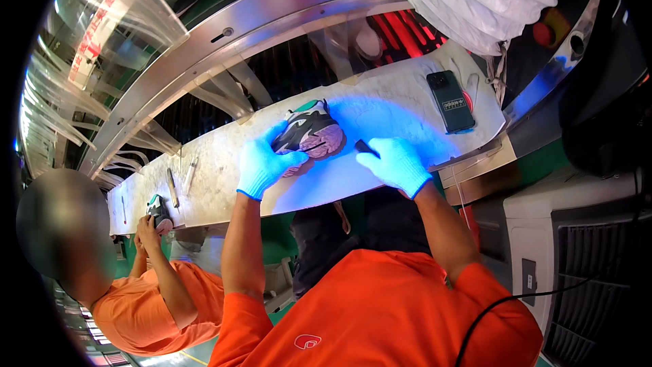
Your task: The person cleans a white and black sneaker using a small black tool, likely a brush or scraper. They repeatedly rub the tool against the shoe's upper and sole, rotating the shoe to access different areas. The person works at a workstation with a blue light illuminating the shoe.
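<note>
Counter (224, 177): my gloved left hand (263, 163) clamps one grey sneaker (309, 132); my right hand (396, 163) pinches a small dark tool (365, 147) beside it; dark phone (450, 100) further right.

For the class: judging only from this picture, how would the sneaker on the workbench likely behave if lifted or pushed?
The sneaker probably feels light for its size; the left hand alone steadies it. Its upper looks soft and likely flexes. Lying on its side, it should slide rather than roll.
</note>
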The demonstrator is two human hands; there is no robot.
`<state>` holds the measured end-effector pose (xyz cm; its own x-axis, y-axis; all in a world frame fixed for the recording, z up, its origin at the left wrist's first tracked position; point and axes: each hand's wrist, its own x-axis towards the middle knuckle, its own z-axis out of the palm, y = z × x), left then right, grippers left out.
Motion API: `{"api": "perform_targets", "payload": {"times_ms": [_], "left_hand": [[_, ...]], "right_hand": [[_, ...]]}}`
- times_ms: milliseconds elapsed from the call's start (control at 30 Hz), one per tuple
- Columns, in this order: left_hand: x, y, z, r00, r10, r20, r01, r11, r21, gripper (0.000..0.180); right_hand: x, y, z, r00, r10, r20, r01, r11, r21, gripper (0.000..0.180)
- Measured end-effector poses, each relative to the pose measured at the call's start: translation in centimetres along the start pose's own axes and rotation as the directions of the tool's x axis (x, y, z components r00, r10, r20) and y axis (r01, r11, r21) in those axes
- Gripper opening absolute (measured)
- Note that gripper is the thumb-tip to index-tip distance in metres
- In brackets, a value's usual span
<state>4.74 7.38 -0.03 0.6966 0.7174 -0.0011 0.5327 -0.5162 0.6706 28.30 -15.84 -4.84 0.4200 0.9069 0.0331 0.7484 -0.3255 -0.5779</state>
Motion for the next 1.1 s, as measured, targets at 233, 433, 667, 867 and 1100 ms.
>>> {"api": "perform_targets", "payload": {"times_ms": [233, 433, 667, 867, 1100], "left_hand": [[-5.2, -2.1, 1.6, 0.9, 0.335, -0.28, -0.341, 0.94, 0.027, 0.099], [-7.8, -2.6, 0.0, 0.861, 0.414, -0.296, -0.435, 0.9, -0.005, 0.097], [-6.2, -11.1, 2.5, 0.811, -0.377, -0.448, -0.244, 0.478, -0.844, 0.06], [-6.9, -9.7, 3.7, 0.897, -0.227, -0.379, 0.002, 0.86, -0.511, 0.062], [-6.3, -9.1, 3.6, 0.892, -0.192, -0.408, 0.029, 0.928, -0.372, 0.056]], "right_hand": [[0.2, -1.8, 0.5, 0.94, 0.157, -0.303, 0.05, 0.815, 0.577, 0.07], [-0.1, -8.2, 6.5, 0.983, -0.006, 0.185, -0.185, -0.022, 0.982, 0.05], [1.7, -7.4, 1.2, 0.987, 0.144, 0.073, -0.022, -0.332, 0.943, 0.043], [7.9, -18.3, -15.1, 0.41, 0.049, -0.911, 0.847, 0.351, 0.4, 0.032], [29.4, -29.9, -33.5, 0.095, -0.117, -0.989, 0.498, 0.866, -0.054, 0.074]]}}
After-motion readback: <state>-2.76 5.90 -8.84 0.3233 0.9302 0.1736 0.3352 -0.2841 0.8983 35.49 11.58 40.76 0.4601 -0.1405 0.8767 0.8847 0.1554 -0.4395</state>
